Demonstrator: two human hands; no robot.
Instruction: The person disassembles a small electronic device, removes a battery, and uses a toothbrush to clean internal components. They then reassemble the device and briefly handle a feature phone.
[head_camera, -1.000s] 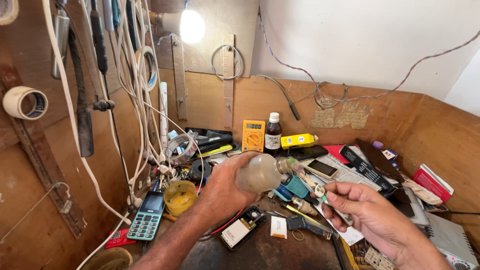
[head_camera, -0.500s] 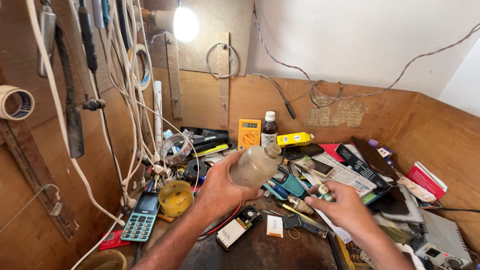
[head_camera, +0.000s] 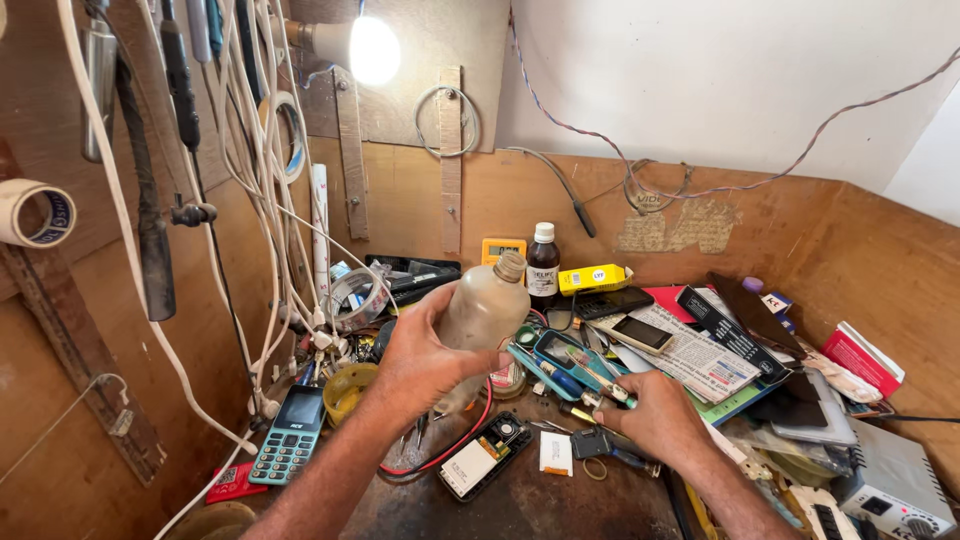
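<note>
Gripping cloudy plastic bottle (head_camera: 480, 318), left hand (head_camera: 420, 362) wraps it upright above bench clutter. Right hand (head_camera: 655, 420) pinches small green-tipped tool (head_camera: 612, 392). Risk: loose grip w/ bottle tilted drops it onto opened phone (head_camera: 483, 456) below.

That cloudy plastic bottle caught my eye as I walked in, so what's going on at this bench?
A person's left hand holds a cloudy, translucent plastic bottle with a tan screw cap upright above a cluttered wooden workbench. The right hand rests lower on the clutter, gripping a small tool with a pale green tip. An opened black mobile phone lies just below the bottle, a dark brown glass bottle with a white cap stands behind it, and a bare lamp glows overhead.
</note>
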